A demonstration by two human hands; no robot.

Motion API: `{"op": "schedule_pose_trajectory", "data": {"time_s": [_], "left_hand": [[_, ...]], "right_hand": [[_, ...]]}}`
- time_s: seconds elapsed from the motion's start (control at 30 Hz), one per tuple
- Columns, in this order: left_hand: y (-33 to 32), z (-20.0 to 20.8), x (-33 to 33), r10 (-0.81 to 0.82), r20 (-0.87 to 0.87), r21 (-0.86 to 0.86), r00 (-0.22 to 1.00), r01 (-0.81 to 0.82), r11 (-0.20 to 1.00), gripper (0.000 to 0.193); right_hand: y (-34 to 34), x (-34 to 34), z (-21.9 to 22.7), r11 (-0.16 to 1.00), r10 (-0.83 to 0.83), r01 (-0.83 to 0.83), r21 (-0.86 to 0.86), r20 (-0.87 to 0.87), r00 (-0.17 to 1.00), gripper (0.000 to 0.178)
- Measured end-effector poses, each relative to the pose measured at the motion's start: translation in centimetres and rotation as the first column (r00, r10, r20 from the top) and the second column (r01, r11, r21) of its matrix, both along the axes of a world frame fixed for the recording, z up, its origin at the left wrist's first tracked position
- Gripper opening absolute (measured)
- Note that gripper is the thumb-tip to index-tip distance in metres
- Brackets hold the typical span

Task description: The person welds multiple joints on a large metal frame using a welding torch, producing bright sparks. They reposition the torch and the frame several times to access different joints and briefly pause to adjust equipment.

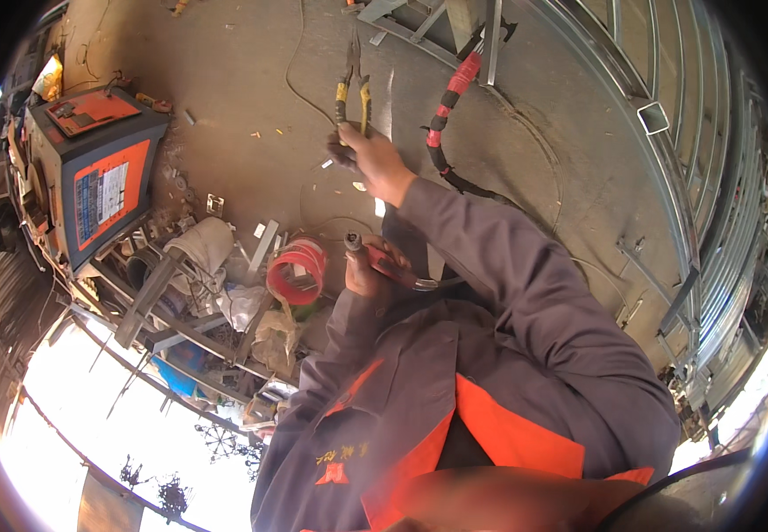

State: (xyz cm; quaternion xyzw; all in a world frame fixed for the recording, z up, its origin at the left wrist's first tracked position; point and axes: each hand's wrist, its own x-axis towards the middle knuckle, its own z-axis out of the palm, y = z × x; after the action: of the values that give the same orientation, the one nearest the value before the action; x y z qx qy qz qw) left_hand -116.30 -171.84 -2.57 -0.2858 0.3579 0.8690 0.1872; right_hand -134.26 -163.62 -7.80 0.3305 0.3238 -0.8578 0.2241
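My right hand (pixel 375 160) is stretched forward over the floor, its fingers wrapped round the handles of long-nosed pliers (pixel 354 69). The handles are yellow and black, and the jaws point away from me. Close to my body, my left hand (pixel 363 275) is closed round what looks like a welding torch (pixel 387 264) with a red grip. Its round nozzle end sticks up past my thumb. Part of the grip and the fingers under it are hidden.
An orange and dark machine cabinet (pixel 113 195) stands at the left. Nearer are a red bucket (pixel 297 271), a pale bucket (pixel 204 241) and scrap metal. A cable wrapped in red and black tape (pixel 441 113) crosses the floor. Metal framing (pixel 655 117) lines the right.
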Motion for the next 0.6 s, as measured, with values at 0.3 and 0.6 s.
{"op": "schedule_pose_trajectory", "data": {"time_s": [0.3, 0.6], "left_hand": [[1.1, 2.6, -0.5, -0.112, -0.082, 0.010, 0.990, 0.113, 0.994, 0.079], [11.3, 9.2, 5.0, -0.299, -0.305, -0.099, 0.904, 0.282, 0.954, 0.077]], "right_hand": [[11.7, 12.0, 13.5, 0.873, 0.341, -0.188, 0.451, -0.287, 0.895, 0.039], [25.6, 25.7, 24.0, 0.769, 0.437, -0.153, 0.621, -0.336, 0.835, 0.035]]}}
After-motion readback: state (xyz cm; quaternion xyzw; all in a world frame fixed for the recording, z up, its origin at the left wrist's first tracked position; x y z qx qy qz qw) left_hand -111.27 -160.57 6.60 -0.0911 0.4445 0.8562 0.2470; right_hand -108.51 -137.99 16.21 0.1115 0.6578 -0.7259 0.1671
